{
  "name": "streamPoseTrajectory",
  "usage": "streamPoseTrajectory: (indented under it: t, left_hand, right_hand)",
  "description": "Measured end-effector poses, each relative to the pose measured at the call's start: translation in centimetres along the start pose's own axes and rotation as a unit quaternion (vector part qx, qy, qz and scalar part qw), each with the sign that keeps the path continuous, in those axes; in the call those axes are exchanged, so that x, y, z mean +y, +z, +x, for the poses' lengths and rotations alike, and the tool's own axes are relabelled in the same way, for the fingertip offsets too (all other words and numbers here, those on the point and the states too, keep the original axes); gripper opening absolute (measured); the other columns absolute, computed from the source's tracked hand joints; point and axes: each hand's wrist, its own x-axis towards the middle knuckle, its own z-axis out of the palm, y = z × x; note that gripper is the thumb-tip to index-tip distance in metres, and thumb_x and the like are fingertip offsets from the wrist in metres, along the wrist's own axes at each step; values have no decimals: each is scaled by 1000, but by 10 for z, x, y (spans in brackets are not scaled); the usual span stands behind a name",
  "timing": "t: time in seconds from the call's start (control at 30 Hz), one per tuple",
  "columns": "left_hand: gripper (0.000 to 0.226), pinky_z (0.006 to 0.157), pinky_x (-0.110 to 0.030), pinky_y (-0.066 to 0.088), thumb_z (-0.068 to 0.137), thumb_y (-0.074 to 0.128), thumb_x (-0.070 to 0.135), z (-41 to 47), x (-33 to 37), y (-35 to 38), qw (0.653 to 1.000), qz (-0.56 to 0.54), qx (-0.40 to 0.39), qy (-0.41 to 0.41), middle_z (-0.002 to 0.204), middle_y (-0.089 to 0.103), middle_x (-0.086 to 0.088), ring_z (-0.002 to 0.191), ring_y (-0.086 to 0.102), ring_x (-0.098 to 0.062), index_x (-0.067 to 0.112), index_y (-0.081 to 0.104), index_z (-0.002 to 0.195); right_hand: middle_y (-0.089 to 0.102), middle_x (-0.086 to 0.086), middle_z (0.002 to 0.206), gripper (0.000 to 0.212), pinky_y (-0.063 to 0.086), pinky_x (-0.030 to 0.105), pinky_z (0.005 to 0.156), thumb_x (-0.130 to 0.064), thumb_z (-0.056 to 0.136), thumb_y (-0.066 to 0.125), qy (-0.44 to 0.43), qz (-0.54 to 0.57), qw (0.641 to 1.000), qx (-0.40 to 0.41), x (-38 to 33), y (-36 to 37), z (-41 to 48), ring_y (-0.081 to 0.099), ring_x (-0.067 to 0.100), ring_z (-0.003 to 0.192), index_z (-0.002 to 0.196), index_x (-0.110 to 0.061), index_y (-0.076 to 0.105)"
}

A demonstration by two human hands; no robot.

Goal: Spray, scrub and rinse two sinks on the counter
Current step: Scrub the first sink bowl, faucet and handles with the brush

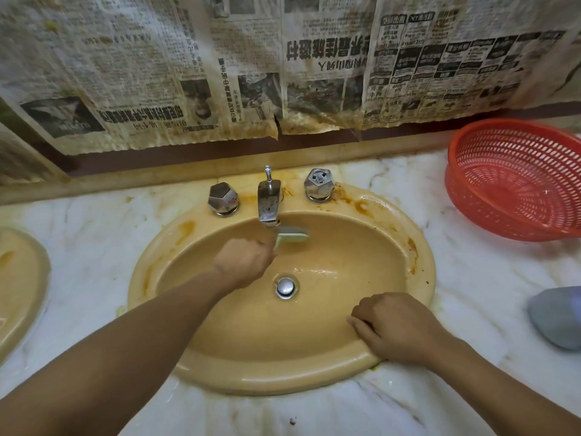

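A yellow oval sink (pixel 314 338) with rusty orange stains along its rim sits in the marble counter (pixel 471 278). My left hand (pixel 243 262) is shut on a pale green brush (pixel 290 236), whose head lies against the back wall of the basin just under the chrome spout (pixel 268 199). My right hand (pixel 396 328) rests on the sink's front right rim with fingers curled over the edge, holding nothing. A chrome drain plug (pixel 285 287) sits in the middle of the basin. Part of a second yellow sink (pixel 19 284) shows at the left edge.
Two faceted chrome tap knobs (pixel 223 199) (pixel 318 184) flank the spout. A red mesh basket (pixel 515 180) lies tilted on the counter at the right. A grey object (pixel 556 316) lies at the right edge. Stained newspaper (pixel 283 64) covers the wall behind.
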Motion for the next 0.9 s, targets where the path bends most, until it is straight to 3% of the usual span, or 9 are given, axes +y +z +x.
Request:
streamPoseTrajectory:
  t: [0.17,0.33,0.5,0.6,0.73,0.8,0.9]
  left_hand:
    - [48,71,-38,41,110,24,50,5,11,41,988,-99,-107,-45,112,66,-17,101,62,-38,16,57,114]
    - [44,60,-39,35,108,34,50,21,9,24,977,-211,4,-35,77,63,-7,72,59,-30,17,57,90]
    - [26,58,-34,32,104,52,45,22,12,16,962,-269,55,3,75,57,5,66,54,-20,20,58,101]
    - [29,59,-35,38,103,51,51,27,23,13,972,-214,99,16,87,62,5,74,61,-24,26,53,118]
    - [39,67,-39,48,107,32,56,37,39,21,994,-88,13,60,104,70,-5,87,65,-31,25,48,125]
    - [47,60,-38,42,107,28,56,41,48,19,995,-67,47,63,104,70,-4,83,66,-30,22,51,128]
    - [62,45,-36,40,105,18,58,49,59,14,986,-44,129,91,89,72,-4,63,66,-29,17,55,132]
  right_hand:
    - [53,-9,66,46,45,38,56,-50,98,29,-8,11,999,49,6,10,-1,52,17,58,69,-23,51]
    - [58,-7,71,47,46,37,57,-51,98,25,-2,5,999,51,4,12,0,55,20,61,77,-23,57]
    - [63,-6,77,45,47,37,59,-49,95,25,10,13,999,51,1,8,-1,60,22,67,91,-27,64]
    - [67,-6,84,50,49,38,64,-49,94,22,21,16,999,45,-1,7,0,62,22,73,104,-28,65]
    - [68,-7,82,48,50,36,62,-48,94,26,21,13,998,51,-1,8,0,63,21,70,108,-28,67]
    - [68,-7,79,44,50,35,59,-46,94,30,22,10,998,64,-2,8,0,63,21,66,107,-30,69]
    - [69,-7,81,45,49,36,59,-46,94,30,30,20,997,66,-3,7,0,63,21,67,111,-31,69]
